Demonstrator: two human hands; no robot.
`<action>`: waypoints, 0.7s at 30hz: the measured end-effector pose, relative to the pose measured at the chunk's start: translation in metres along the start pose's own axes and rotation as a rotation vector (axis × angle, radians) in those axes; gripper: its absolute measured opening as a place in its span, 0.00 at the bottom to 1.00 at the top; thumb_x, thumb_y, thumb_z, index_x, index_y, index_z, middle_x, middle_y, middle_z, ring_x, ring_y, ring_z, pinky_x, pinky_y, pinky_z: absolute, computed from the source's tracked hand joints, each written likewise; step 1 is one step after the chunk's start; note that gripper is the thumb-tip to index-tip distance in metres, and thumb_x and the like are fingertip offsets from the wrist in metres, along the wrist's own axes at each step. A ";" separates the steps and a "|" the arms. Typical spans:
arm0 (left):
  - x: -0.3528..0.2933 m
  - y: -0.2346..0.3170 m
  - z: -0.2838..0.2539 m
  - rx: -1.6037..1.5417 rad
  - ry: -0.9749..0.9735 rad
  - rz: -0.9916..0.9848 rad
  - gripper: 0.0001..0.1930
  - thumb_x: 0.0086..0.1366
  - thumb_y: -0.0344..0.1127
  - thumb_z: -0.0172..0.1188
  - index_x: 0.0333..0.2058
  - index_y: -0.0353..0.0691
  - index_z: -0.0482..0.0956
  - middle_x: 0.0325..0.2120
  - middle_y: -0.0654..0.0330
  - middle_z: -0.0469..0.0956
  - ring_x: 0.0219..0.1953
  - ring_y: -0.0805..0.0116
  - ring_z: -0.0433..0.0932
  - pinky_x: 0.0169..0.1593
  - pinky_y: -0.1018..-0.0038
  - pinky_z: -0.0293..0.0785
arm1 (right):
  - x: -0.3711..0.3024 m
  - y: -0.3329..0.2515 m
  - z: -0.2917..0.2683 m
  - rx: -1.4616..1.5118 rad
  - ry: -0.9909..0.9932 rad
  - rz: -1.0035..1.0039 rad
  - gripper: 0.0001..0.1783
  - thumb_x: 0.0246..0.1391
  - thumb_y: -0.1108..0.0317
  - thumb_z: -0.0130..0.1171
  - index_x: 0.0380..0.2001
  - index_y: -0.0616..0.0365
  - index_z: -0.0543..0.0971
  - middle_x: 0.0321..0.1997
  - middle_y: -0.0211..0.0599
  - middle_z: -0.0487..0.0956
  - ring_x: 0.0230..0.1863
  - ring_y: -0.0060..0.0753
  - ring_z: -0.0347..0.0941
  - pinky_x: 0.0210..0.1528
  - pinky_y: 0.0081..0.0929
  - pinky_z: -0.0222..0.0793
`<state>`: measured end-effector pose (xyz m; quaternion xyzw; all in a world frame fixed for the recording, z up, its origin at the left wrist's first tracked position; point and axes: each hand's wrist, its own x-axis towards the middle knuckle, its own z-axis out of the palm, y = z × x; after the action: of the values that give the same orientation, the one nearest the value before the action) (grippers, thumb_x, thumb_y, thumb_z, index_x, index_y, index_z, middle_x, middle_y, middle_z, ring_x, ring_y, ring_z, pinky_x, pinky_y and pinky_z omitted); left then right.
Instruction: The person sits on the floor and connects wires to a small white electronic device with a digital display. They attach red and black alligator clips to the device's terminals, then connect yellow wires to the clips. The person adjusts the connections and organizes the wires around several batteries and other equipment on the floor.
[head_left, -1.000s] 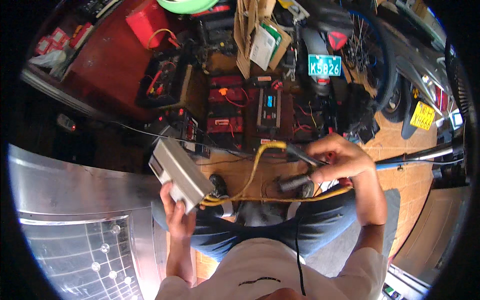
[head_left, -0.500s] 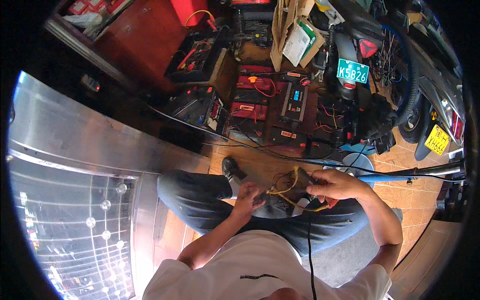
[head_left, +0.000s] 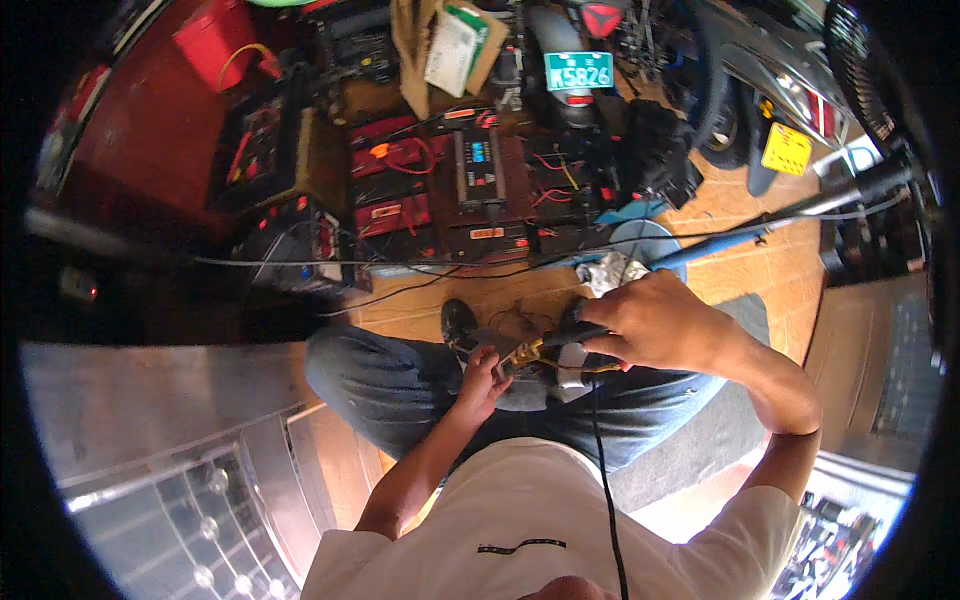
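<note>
Over my lap, my left hand [head_left: 482, 380] pinches a small greyish piece [head_left: 507, 366] that has a yellow wire [head_left: 570, 367] at its end. My right hand [head_left: 655, 322] is closed around a dark-handled tool [head_left: 572, 336], whose tip reaches the yellow end beside my left fingers. The yellow wire runs from there below the tool toward my right fingertips. Small size and blur hide the exact kind of both the piece and the tool. Behind them, a dark tangle of thin wires [head_left: 515, 322] shows near my feet.
Ahead on the floor are several red and black batteries [head_left: 392, 215] and a charger [head_left: 480, 165] with a lit screen. A blue bucket [head_left: 645, 240] stands beyond my right hand. Cables [head_left: 420, 268] cross in front. Two-wheelers [head_left: 790, 80] stand at the right, a metal cabinet [head_left: 170, 400] at the left.
My view has turned, so the surroundings sit further left and higher. The yellow wire's raised loop has lowered. My right hand now shows a dark-handled tool brought against the piece in my left.
</note>
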<state>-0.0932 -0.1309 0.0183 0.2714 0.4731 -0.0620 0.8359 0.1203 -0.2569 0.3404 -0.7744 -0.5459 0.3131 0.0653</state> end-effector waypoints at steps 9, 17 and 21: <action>0.015 -0.010 0.006 0.029 -0.217 0.039 0.11 0.69 0.39 0.51 0.50 0.50 0.69 0.42 0.66 0.74 0.44 0.71 0.74 0.45 0.70 0.75 | 0.012 -0.018 -0.004 0.060 -0.062 -0.053 0.14 0.53 0.56 0.59 0.33 0.57 0.79 0.20 0.36 0.79 0.30 0.44 0.80 0.32 0.40 0.74; -0.040 0.027 0.058 0.326 -0.014 0.160 0.19 0.70 0.41 0.46 0.57 0.47 0.68 0.51 0.63 0.72 0.53 0.69 0.71 0.57 0.67 0.66 | 0.013 0.016 -0.007 0.049 0.121 -0.295 0.16 0.51 0.55 0.60 0.29 0.58 0.79 0.20 0.42 0.79 0.31 0.48 0.79 0.32 0.44 0.72; -0.089 0.082 0.092 0.582 -0.377 0.634 0.29 0.66 0.38 0.53 0.63 0.38 0.58 0.59 0.58 0.64 0.61 0.65 0.64 0.63 0.67 0.57 | 0.015 0.030 -0.001 0.276 0.073 -0.254 0.16 0.44 0.56 0.63 0.26 0.61 0.81 0.21 0.47 0.80 0.29 0.51 0.79 0.33 0.43 0.74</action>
<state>-0.0424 -0.1220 0.1608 0.6097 0.1697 0.0182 0.7741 0.1486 -0.2548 0.3218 -0.6939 -0.5883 0.3460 0.2295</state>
